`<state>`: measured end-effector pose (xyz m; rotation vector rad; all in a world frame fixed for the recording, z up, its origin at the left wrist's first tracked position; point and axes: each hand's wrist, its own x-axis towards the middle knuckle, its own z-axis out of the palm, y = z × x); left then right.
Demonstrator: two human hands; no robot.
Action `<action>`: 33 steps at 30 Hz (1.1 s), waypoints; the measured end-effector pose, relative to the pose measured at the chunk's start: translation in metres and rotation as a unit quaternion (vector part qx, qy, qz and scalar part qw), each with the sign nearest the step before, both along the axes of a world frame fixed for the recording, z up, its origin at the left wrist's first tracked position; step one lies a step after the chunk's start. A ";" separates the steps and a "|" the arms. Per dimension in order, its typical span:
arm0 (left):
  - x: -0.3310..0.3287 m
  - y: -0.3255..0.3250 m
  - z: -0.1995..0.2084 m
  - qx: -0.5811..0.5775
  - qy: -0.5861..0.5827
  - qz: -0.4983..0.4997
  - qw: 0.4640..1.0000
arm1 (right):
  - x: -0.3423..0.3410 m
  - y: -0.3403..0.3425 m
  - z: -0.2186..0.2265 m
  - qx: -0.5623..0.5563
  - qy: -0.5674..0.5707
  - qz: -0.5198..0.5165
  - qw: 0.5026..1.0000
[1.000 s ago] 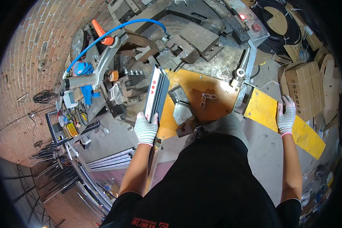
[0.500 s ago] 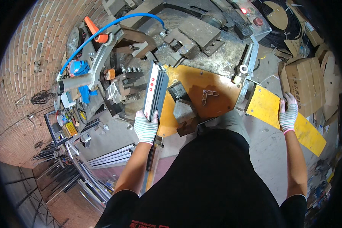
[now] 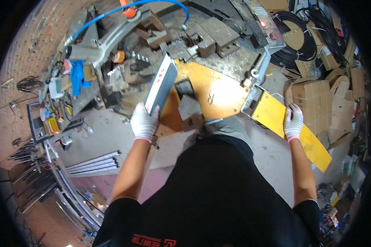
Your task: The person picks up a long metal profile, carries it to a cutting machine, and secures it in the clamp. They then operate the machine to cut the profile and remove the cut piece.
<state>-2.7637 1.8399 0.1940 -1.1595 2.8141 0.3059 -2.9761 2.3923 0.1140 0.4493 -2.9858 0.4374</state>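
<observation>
bar (image 3: 164,77), straight and grooved, snug in left hand (image 3: 144,122), with right hand (image 3: 293,123), grip unclear, on flat yellow plate (image 3: 270,113)

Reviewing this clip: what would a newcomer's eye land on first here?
Probably the bright yellow strip at the right, with the gloved right hand on it, and the orange-yellow plate near the centre. Next, the white-and-grey profile with red dots, held slanting in the gloved left hand left of centre. Finally, the blue hose arching across the upper left.
</observation>
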 end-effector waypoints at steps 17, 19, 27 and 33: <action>0.006 -0.009 0.009 0.009 -0.029 -0.045 0.999 | -0.003 0.002 -0.006 0.033 0.034 0.009 0.999; 0.005 -0.009 0.011 0.021 -0.034 -0.041 0.998 | -0.002 0.000 -0.005 0.033 0.045 0.001 0.998; 0.032 -0.010 -0.004 0.001 0.074 -0.080 0.994 | 0.004 -0.010 0.008 0.092 0.127 0.003 0.988; 0.080 0.000 -0.012 -0.103 0.088 -0.138 0.981 | 0.004 -0.011 0.010 0.103 0.160 0.021 0.981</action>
